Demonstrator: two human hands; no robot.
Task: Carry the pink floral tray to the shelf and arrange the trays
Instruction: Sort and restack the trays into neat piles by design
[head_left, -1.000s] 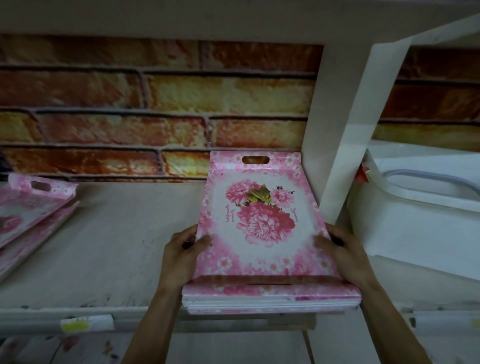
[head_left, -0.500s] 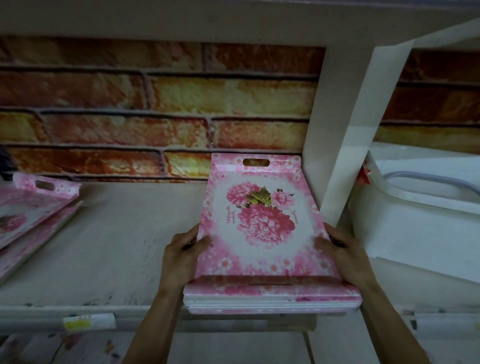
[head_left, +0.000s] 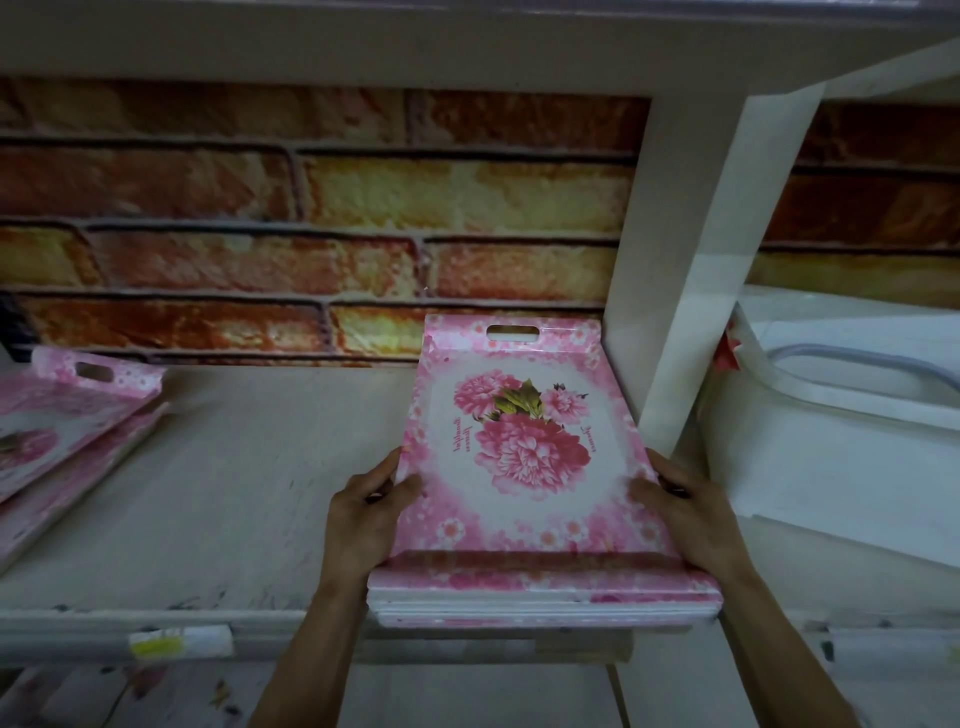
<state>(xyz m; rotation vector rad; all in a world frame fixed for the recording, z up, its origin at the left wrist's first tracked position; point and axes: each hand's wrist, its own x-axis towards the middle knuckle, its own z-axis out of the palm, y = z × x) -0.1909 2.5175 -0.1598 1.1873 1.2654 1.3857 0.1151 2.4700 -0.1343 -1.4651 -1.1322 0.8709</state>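
A stack of pink floral trays (head_left: 519, 452) lies lengthwise on the white shelf board (head_left: 249, 493), its near end overhanging the front edge and its far handle slot near the brick wall. My left hand (head_left: 363, 514) grips the stack's left edge, thumb on top. On the other side, my right hand (head_left: 685, 514) grips the right edge the same way. The stack's right side sits close to the white upright post (head_left: 691, 270).
Two more pink floral trays (head_left: 57, 431) lie overlapped at the shelf's far left. A white plastic container (head_left: 841, 452) fills the compartment right of the post. A yellow-and-white label (head_left: 179, 643) sticks to the shelf's front edge. Another shelf board runs overhead.
The tray stack has slid slightly farther back on the shelf toward the brick wall, with both hands still holding its sides.
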